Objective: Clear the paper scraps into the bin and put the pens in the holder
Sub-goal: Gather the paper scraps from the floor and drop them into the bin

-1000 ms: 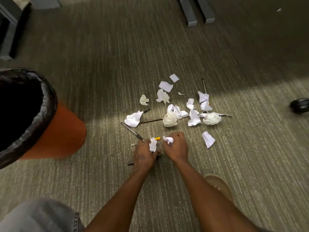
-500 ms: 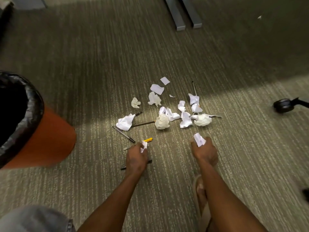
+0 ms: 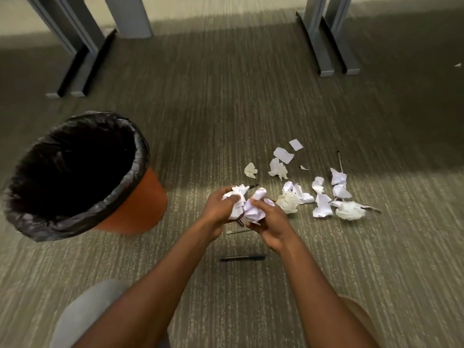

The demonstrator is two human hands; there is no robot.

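Observation:
My left hand (image 3: 217, 208) and my right hand (image 3: 272, 223) meet above the carpet, each closed on white paper scraps (image 3: 247, 203). An orange bin (image 3: 135, 209) with a black liner stands to their left, its mouth wide. Several more paper scraps (image 3: 322, 204) lie scattered on the floor to the right, with a crumpled ball (image 3: 288, 202) close to my right hand. A black pen (image 3: 242, 258) lies on the carpet below my hands. Another pen (image 3: 339, 160) lies at the far side of the scraps, and a pale one (image 3: 237, 231) shows under my wrists. No pen holder is in view.
Grey desk legs (image 3: 326, 46) stand at the back right and others (image 3: 75, 59) at the back left. Striped carpet covers the floor. My knee in grey cloth (image 3: 82, 315) is at the bottom left.
Both hands have lifted off the floor and come together with more scraps in them. The view has tilted up and shifted, so the bin now appears nearer the hands.

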